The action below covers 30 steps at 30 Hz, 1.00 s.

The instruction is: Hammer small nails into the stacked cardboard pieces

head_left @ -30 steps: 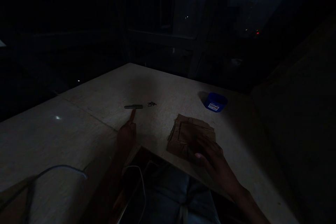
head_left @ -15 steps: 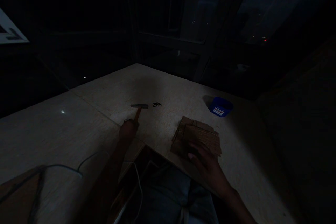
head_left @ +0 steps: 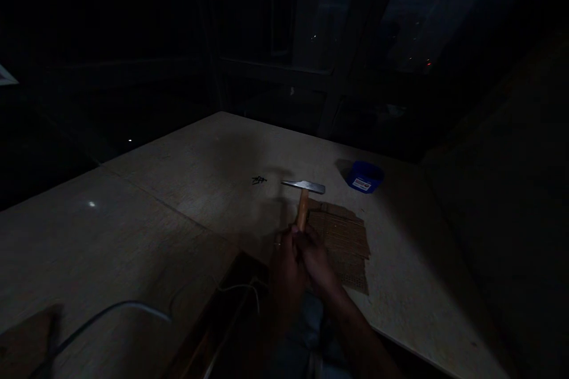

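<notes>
A hammer (head_left: pixel 303 208) with a metal head and a wooden handle is raised in front of me, head pointing away. Both hands meet around the lower part of its handle. My left hand (head_left: pixel 287 254) is closed there, a ring showing on one finger. Pressed against it, my right hand (head_left: pixel 313 254) is closed on the handle too. Behind and to the right of the hands lies a piece of corrugated cardboard (head_left: pixel 344 234) with torn, ribbed layers. A small pile of dark nails (head_left: pixel 258 180) rests on the table left of the hammer head.
A blue plastic tub (head_left: pixel 365 177) with a white label stands at the back right of the pale table (head_left: pixel 178 160). Pale cables (head_left: pixel 133 305) run at the lower left, near a brown piece (head_left: pixel 26 337). Dark windows border the table's far edges; the light is dim.
My left hand has lifted the hammer from the table and brought it right. My right hand has left the cardboard and joined it on the handle. The view has shifted slightly.
</notes>
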{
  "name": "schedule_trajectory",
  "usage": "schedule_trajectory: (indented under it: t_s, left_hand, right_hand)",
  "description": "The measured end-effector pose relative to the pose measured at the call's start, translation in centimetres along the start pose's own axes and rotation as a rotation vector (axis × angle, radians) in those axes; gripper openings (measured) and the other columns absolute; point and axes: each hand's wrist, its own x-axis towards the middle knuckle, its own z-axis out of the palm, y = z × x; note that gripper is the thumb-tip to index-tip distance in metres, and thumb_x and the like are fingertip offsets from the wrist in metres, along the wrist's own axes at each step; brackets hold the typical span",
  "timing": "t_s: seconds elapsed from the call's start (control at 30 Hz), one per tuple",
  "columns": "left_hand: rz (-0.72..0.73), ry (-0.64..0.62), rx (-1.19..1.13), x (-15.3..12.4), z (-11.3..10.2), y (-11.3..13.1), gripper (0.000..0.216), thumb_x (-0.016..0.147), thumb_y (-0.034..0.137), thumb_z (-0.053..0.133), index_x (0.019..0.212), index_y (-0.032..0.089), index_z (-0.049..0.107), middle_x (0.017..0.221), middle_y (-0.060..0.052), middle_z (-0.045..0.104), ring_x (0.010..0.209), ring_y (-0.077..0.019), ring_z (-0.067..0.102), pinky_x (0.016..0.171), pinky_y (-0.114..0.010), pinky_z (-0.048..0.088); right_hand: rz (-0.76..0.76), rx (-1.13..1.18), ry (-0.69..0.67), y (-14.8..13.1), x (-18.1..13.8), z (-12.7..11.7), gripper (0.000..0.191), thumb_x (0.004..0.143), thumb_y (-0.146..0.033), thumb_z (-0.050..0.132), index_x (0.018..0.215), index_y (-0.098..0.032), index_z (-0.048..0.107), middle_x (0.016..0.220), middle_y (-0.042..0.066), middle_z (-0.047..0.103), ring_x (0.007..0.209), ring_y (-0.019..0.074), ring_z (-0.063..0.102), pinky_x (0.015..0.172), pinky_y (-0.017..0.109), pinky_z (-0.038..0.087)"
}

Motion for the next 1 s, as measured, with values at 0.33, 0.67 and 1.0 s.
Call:
schedule_trajectory:
  t_s: [0.33,0.67,1.0]
  left_hand:
    - [0.331,-0.206,0.027,-2.3,2.6,1.0,0.051,0.097,0.043,0.049,0.145,0.027,0.045,0.137,-0.015,0.058,0.126,-0.0285,0.058,0.102,-0.045,0.053]
    - [0.523,-0.183,0.391,-0.1,7.8,-5.1,0.080,0.094,0.056,0.048,0.153,0.006,0.026,0.156,-0.030,0.032,0.149,-0.0406,0.024,0.117,-0.063,0.028]
    - [0.514,-0.255,0.290,2.1,10.5,-3.4,0.073,0.096,0.052,0.046,0.152,0.007,0.029,0.156,-0.027,0.036,0.149,-0.0372,0.027,0.119,-0.060,0.027]
  right_hand:
    - [-0.044,0.082,0.208,-4.6,-0.1,-9.0,0.047,0.071,-0.062,0.076,0.072,-0.020,0.053,0.056,-0.006,0.050,0.042,0.0078,0.042,0.041,0.021,0.039]
    - [-0.079,-0.075,0.287,-3.9,-2.0,-14.3,0.045,0.077,-0.059,0.073,0.080,-0.020,0.050,0.050,-0.012,0.038,0.031,0.0038,0.031,0.028,0.015,0.026]
    - [-0.003,-0.024,0.147,-5.1,-3.2,-18.0,0.039,0.078,-0.053,0.066,0.093,-0.020,0.050,0.053,-0.011,0.048,0.029,0.0050,0.032,0.026,0.016,0.024]
